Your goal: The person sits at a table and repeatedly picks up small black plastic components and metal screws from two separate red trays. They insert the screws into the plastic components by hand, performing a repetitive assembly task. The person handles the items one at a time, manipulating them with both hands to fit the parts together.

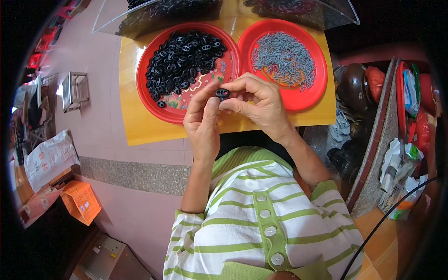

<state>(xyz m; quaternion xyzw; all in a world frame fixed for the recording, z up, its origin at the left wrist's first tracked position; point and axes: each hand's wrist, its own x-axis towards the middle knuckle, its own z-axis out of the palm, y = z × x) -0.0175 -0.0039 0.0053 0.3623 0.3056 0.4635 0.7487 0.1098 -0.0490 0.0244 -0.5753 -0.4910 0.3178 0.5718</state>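
Close in front of my chest, both hands meet around one small black oval plastic piece with two holes (pixel 222 94). My left hand (pixel 204 119) pinches its left side between thumb and fingers. From the right, the thumb and forefinger of my right hand (pixel 259 105) close on the same piece; whether they hold anything else is hidden. Beyond my left hand, a round red tray (pixel 142 88) holds a heap of similar black pieces (pixel 179 58). A second red tray (pixel 322 74) to the right carries many thin grey metal pieces (pixel 284 58), too small to name surely.
Both trays rest on a yellow wooden table (pixel 135 128). Clear-walled bins (pixel 168 16) of black parts stand at its far edge. A metal stool (pixel 74 91) is off left, near a white sack (pixel 51 158). Jars (pixel 352 81) and bags crowd the right; a black cable (pixel 387 214) runs there.
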